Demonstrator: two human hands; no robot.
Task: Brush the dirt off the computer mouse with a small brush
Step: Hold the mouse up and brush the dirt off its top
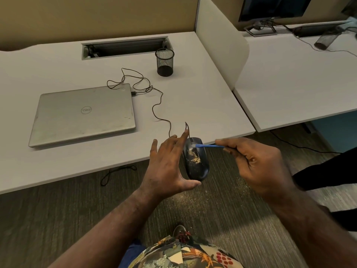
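Observation:
My left hand (167,165) holds a black computer mouse (197,165) in the air just off the desk's front edge, thumb under its rear and fingers along its left side. Yellowish crumbs of dirt (195,158) lie on the mouse's back. My right hand (257,163) pinches a small blue brush (209,146) whose tip touches the mouse near its scroll wheel. The mouse's thin black cable (154,107) runs back across the desk to a closed silver laptop (83,115).
A black mesh pen cup (164,62) stands behind on the white desk (193,105). A cable slot (125,47) is cut into the desk's back. A white divider panel (222,41) separates a second desk with a monitor (270,8). Carpet with scattered crumbs (193,198) lies below.

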